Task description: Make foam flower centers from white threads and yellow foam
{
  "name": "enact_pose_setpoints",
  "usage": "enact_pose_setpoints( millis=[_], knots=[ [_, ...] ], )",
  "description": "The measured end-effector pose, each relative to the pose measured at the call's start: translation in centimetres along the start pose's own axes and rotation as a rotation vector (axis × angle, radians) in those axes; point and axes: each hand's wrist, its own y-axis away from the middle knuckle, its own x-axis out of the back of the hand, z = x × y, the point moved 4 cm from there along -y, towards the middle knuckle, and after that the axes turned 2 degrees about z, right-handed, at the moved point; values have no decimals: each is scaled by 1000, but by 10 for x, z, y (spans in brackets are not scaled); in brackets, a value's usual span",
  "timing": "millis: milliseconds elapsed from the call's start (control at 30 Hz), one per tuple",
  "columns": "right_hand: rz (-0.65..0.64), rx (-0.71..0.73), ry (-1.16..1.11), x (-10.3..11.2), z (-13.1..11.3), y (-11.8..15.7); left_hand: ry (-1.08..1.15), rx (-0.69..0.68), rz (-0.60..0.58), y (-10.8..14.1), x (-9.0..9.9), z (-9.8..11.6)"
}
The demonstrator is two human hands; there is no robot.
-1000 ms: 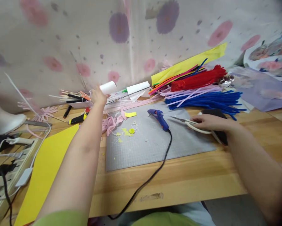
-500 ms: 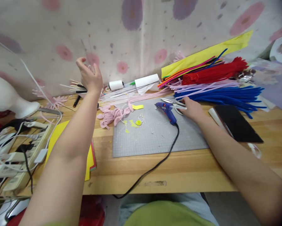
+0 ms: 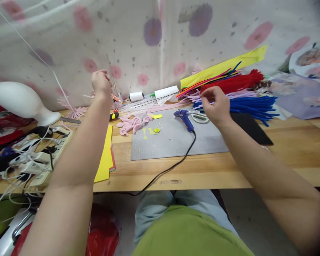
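Observation:
My left hand (image 3: 102, 83) is raised at the back left of the table, in front of the flowered curtain. Its fingers curl inward, and what they hold, if anything, is hidden. Above the blue pipe cleaners (image 3: 237, 106) hovers my right hand (image 3: 216, 106), thumb and bent fingers apart, nothing seen between them. Just left of it, scissors with white handles (image 3: 201, 118) lie on the grey cutting mat (image 3: 165, 149), partly behind a blue glue gun (image 3: 185, 119). Pink fuzzy pieces (image 3: 131, 123), small yellow scraps (image 3: 145, 133) and a yellow strip (image 3: 156, 116) lie toward the mat's left.
Red pipe cleaners (image 3: 245, 81) and a yellow sheet (image 3: 224, 69) lie at the back right. A black phone-like slab (image 3: 252, 129) lies near my right forearm. A white foam head (image 3: 21, 101) and a cable-filled power strip (image 3: 53, 156) occupy the left. The glue gun's black cord (image 3: 165, 173) crosses the front edge.
My right hand has lifted off the scissors, leaving them on the mat. My left hand's fingers have turned and curled more. The whole view has tilted slightly.

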Motion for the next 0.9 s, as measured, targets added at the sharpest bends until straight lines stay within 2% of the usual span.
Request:
enact_pose_setpoints(
  millis=[33,100,167,233,333,433,500,567,667,733,833,900],
  knots=[
    [-19,25,-76,-4,-19,4,58,29,-5,6,-2,-1],
    [-181,88,-257,-25,-55,14,139,67,-106,19,-10,-1],
    [-454,102,-428,-62,-84,28,199,116,-202,31,-15,1],
    [-641,68,-565,-101,-106,41,256,173,-267,40,-17,0],
    [-688,-58,-725,-151,-127,49,335,239,-339,52,-17,-4],
    [-714,-167,-903,-179,-139,47,389,294,-365,57,-11,-13],
    [-789,-230,-956,-185,-136,44,402,311,-358,54,-2,-20],
    [-833,-273,-941,-182,-122,38,404,307,-320,47,11,-27],
    [-778,-285,-920,-166,-92,29,408,336,-241,35,35,-40],
    [-786,-280,-948,-155,-74,28,427,372,-192,30,49,-50],
    [-896,-305,-988,-140,-54,36,471,395,-156,30,62,-59],
    [-981,-344,-992,-130,-43,43,473,386,-155,33,64,-62]
  ],
)
